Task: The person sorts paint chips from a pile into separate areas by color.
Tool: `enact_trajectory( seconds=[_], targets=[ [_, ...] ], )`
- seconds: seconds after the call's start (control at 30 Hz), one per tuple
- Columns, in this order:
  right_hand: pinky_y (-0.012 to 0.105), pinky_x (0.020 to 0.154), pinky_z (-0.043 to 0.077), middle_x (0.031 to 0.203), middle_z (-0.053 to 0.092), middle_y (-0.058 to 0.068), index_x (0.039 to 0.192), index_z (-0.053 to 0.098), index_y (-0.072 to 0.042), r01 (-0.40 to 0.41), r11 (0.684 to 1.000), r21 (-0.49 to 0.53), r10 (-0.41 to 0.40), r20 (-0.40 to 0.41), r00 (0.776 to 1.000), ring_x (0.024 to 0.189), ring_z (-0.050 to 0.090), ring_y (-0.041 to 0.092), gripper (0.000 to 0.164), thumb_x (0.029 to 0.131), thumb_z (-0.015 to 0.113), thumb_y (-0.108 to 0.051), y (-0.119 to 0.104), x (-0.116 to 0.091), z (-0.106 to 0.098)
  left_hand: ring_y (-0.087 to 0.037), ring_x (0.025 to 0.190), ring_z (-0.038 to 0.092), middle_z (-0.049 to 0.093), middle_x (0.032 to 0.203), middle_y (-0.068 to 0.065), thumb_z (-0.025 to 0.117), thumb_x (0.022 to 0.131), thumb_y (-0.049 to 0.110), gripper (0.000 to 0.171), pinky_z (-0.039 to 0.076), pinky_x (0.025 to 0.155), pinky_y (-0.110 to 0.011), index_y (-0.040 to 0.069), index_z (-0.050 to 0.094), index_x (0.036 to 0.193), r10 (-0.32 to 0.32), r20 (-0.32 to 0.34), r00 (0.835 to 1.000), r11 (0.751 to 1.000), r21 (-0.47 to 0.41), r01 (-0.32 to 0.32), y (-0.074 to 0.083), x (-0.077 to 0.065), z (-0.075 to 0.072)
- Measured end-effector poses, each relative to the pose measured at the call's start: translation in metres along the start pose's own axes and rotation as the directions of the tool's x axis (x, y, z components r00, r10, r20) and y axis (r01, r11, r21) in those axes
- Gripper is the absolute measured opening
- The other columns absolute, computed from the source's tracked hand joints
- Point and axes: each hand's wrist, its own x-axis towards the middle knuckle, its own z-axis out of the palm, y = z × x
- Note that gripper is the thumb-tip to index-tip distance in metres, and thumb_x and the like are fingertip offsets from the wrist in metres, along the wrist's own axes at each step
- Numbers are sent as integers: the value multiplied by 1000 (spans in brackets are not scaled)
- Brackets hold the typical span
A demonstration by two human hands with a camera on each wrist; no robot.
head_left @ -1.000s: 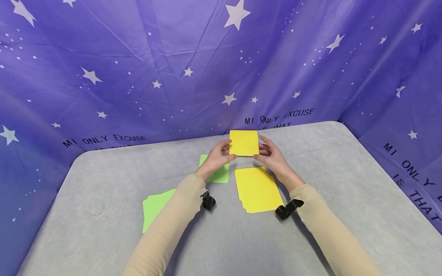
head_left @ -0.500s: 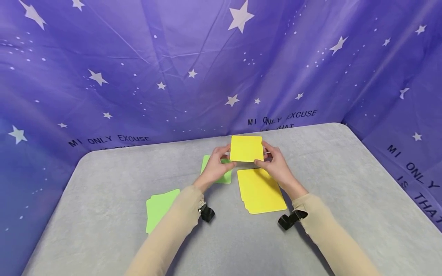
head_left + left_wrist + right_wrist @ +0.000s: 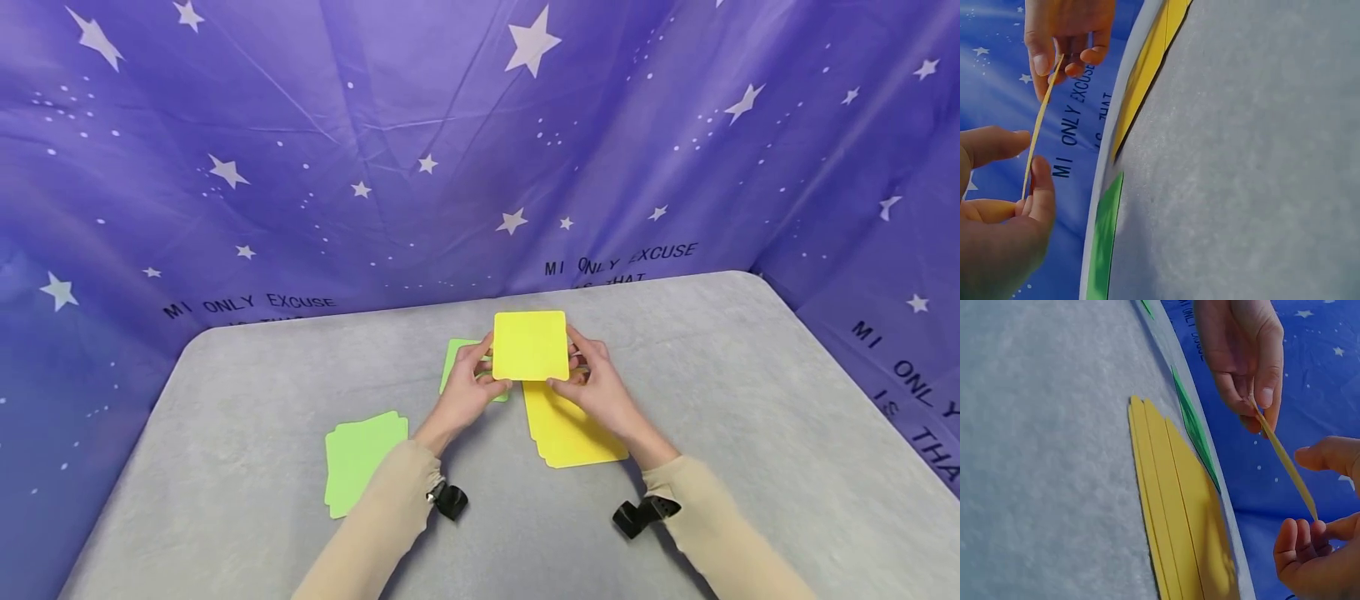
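A yellow square card (image 3: 530,346) with rounded corners is held up between my two hands, its face toward the head camera. My left hand (image 3: 461,392) pinches its left side, thumb at the lower corner. On the opposite side my right hand (image 3: 600,392) pinches it the same way. Seen edge-on in the left wrist view, the card (image 3: 1040,128) looks thin and hangs above the table. Just below it in the head view lies a fanned pile of yellow cards (image 3: 573,433), its far part hidden by the card and my right hand.
Left of the yellow pile, a green card (image 3: 452,358) lies partly behind my left hand. Farther left and nearer is a loose pile of green cards (image 3: 360,454), beside my left sleeve. The grey table (image 3: 247,417) ends at a purple star-patterned curtain (image 3: 420,225).
Both hands have drawn the yellow card back toward me, and it now overlaps the yellow pile in the head view. The head view has also shifted slightly.
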Motion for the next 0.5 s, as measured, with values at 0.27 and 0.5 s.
enact_trajectory(
  seconds=[0.27,0.5],
  targets=[
    [31,71,46,113,38,19,148,27,6,114,991,-64,-116,-15,993,83,44,22,86,77,75,7,-3,-8,5,-28,105,59,29,131,-20,64,83,-14,81,53,79,-22,-2,22,151,-23,10,1000,998,-55,24,1,-9,-2],
    [32,74,48,112,41,17,150,29,2,135,989,-58,-137,-34,990,88,48,24,87,77,77,5,-13,-11,9,-32,112,58,37,137,-19,66,85,-8,81,54,78,-24,5,24,153,35,-8,999,997,-61,-36,5,-17,-8]
  ],
)
